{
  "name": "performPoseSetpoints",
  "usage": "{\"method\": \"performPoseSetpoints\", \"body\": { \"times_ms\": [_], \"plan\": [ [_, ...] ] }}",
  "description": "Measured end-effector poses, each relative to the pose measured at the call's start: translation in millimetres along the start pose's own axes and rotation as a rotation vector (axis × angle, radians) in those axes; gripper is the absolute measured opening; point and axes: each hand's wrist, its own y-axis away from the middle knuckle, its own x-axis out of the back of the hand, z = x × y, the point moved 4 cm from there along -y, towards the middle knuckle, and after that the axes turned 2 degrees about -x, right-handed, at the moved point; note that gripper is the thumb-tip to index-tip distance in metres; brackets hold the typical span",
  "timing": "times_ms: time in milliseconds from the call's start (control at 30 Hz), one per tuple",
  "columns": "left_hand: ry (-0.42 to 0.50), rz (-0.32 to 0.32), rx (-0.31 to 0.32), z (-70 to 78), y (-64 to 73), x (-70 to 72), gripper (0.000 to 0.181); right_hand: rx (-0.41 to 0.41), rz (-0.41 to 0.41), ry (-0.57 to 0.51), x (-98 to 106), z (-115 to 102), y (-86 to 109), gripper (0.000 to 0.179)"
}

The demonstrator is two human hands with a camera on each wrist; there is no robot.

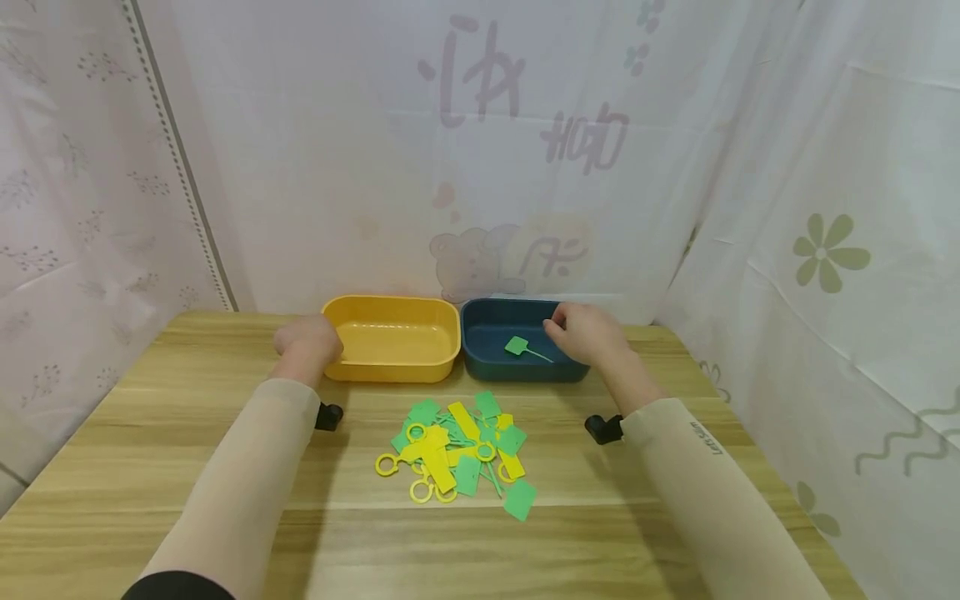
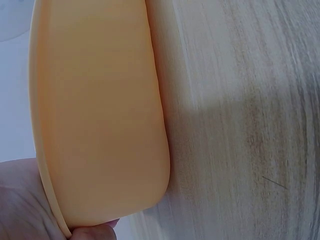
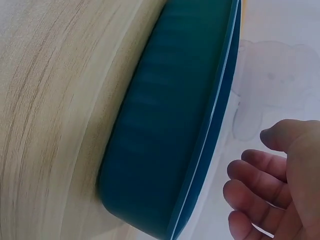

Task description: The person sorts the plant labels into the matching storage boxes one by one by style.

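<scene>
At the left end of the yellow bin, my left hand grips the rim. In the left wrist view, part of the palm lies outside the bin wall and a fingertip shows at its end. My right hand hovers over the right end of the dark blue bin, fingers loosely bent and holding nothing. The right wrist view shows those fingers apart from the blue rim. A green square tag with a thin tail appears within the blue bin's outline.
In front of the bins, a loose pile of green tags and yellow tags, some with rings, lies on the wooden table. The two bins stand side by side near the back edge. A printed curtain hangs behind.
</scene>
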Motion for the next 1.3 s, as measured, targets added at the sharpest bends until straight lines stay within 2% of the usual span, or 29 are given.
{"method": "performPoseSetpoints", "body": {
  "times_ms": [333,733,1000,1300],
  "plan": [
    [-0.011,-0.001,-0.013,-0.2,4.1,1.7,0.032,0.066,0.017,0.049,5,-14,8.8,0.034],
    [-0.002,0.003,-0.006,-0.5,-1.1,-0.2,0.028,0.187,0.012,0.013,7,-55,26.1,0.03],
    [-0.001,0.001,-0.003,0.1,0.9,1.3,0.03,0.243,-0.001,0.002,2,-78,39.5,0.024],
    [-0.006,0.009,-0.006,0.0,0.7,0.4,0.028,0.31,-0.006,0.025,-8,-89,45.5,0.021]
  ]
}}
